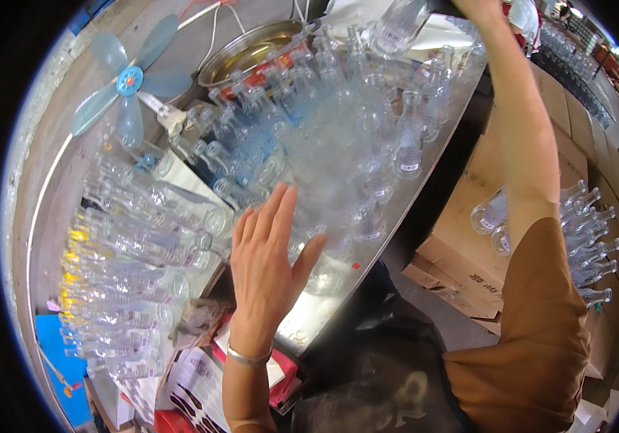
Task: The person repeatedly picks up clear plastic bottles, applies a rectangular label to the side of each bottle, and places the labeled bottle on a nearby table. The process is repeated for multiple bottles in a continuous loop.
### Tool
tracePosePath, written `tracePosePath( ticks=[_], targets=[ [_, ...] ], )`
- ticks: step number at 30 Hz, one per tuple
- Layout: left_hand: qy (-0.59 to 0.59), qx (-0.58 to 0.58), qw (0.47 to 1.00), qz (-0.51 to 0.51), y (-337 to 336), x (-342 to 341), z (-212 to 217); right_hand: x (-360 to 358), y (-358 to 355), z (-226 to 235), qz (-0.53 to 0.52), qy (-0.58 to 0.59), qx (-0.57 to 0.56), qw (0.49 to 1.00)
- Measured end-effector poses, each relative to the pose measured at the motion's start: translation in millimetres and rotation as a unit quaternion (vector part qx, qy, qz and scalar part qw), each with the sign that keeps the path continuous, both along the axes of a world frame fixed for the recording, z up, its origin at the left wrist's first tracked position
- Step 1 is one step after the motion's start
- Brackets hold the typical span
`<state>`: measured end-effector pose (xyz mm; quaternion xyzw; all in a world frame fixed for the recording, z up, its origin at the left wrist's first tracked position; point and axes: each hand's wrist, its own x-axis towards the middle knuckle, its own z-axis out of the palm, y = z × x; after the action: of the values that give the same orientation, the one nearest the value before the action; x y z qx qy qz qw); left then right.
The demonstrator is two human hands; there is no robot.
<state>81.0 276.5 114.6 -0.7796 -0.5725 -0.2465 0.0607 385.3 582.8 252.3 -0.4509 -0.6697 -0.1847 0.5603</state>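
Observation:
My left hand [265, 249] is open, fingers stretched and thumb apart, with a metal bracelet at the wrist. It hangs over the near end of a metal table [425, 155], close to upright clear glass bottles [408, 137] and touching none that I can see. A blurry, misty patch hides the bottles in the table's middle. My right arm reaches up to the top edge, where my right hand [481, 9] is partly cut off. A larger, tilted clear glass bottle [398, 30] beside it appears raised in its grip; the gripping fingers are out of frame.
Several rows of bottles [129, 270] lie stacked on the left. A blue-bladed fan [130, 81] stands behind them, beside a metal basin [252, 54] of yellowish liquid. At right, a cardboard box [461, 231] has more bottles [589, 249] by it. Pink and white packaging [281, 379] sits near my left wrist.

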Motion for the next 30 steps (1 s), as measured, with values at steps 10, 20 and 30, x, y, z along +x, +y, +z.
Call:
tracePosePath(
  ticks=[10,20,30],
  targets=[
    [0.01,-0.027,1.0,0.008,-11,-6,2,-39,57,-74,-0.014,-0.093,-0.152,0.984],
    [-0.004,-0.038,0.999,0.005,-12,-13,5,-62,67,-126,-0.088,-0.211,-0.452,0.862],
    [-0.029,-0.026,0.999,0.03,-22,-21,13,-64,68,-110,-0.092,-0.292,-0.479,0.823]
  ],
)
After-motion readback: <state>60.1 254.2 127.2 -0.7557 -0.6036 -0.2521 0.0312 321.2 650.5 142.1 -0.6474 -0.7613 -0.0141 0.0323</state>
